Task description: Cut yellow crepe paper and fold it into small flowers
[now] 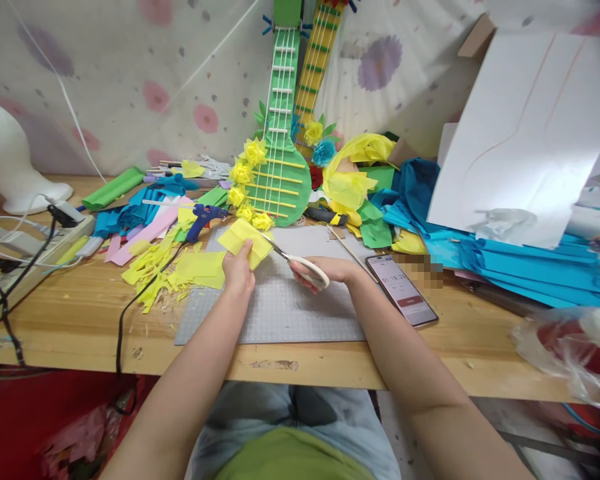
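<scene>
Between the thumb and fingers of my left hand (239, 268) is a folded piece of yellow crepe paper (243, 239), raised over the grey cutting mat (280, 313). My right hand (325, 272) grips white-handled scissors (310, 269), whose blades point left and meet the paper's right edge. How far the blades are parted is hard to make out. More yellow paper (200, 269) and cut yellow strips (153, 267) lie left of my left hand. A blue glue gun (205, 220) rests just beyond them.
A green paper instrument (283, 180) with yellow flowers leans at the back. On the right are a phone (403, 290), blue paper (520, 263) and a white board (520, 133). A power strip (40, 260) with cables and a white foam head (15, 157) stand left.
</scene>
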`<state>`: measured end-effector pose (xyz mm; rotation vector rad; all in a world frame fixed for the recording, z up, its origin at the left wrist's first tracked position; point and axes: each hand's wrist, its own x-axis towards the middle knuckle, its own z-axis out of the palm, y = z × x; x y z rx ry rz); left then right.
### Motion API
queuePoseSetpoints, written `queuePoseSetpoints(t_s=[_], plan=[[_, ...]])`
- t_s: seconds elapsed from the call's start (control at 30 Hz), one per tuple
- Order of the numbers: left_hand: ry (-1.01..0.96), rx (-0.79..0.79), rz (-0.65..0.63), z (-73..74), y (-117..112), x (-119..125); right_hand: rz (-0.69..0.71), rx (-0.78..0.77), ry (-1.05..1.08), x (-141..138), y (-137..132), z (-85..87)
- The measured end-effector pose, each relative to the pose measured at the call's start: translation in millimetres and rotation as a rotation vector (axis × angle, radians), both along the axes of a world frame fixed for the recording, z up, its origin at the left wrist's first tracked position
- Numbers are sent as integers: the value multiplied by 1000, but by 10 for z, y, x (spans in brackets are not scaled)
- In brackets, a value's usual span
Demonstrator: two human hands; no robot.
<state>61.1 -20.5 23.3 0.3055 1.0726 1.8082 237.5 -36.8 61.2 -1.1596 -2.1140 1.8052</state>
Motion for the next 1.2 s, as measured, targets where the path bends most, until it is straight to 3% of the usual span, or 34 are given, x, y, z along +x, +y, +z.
queuePoseSetpoints(t_s=[0.23, 0.57, 1.2], plan=[[-2, 6, -38, 21, -24, 13, 1, -69, 30, 100, 2, -43], [15, 27, -116, -3, -85, 93, 15, -97, 88, 35, 47, -94], [49, -26, -122, -5, -127, 179, -116, 3, 102, -16, 26, -64]])
